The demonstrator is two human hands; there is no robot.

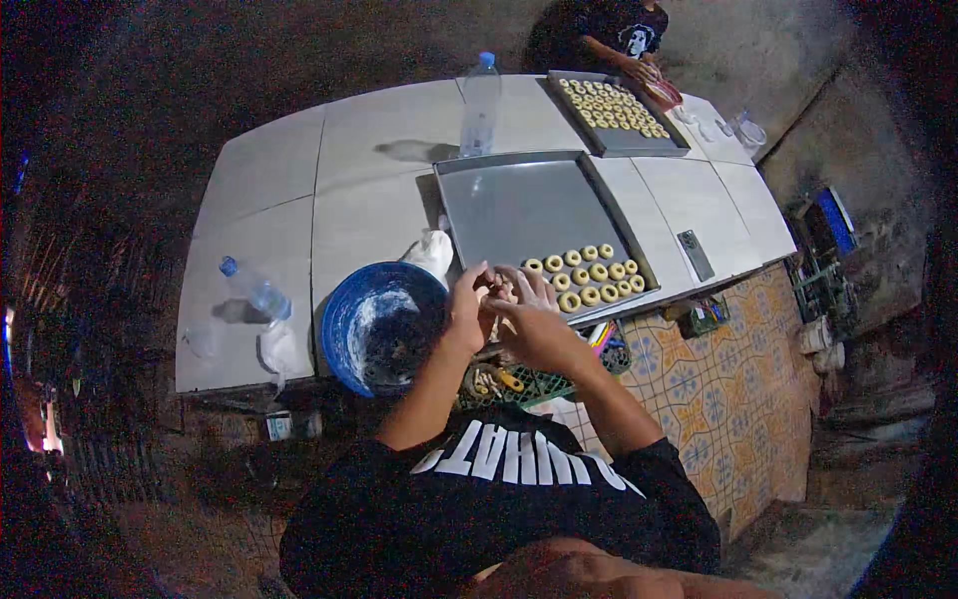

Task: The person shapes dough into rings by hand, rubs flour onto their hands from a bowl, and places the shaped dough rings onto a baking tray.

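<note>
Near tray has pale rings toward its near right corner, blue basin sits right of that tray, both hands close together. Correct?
Basin side is wrong: in the head view, the blue basin sits left of the near tray. The pale rings and the left hand and right hand are as you said.

Just left of the left hand [467, 311]: blue basin [336, 334], plastic, matt white powder [389, 309] inside. Ahead of the right hand [541, 327]: metal tray [524, 205], smooth, dull sheen; dough rings [570, 301], matt. Farther ahead: bottle [482, 105], clear glossy plastic.
</note>
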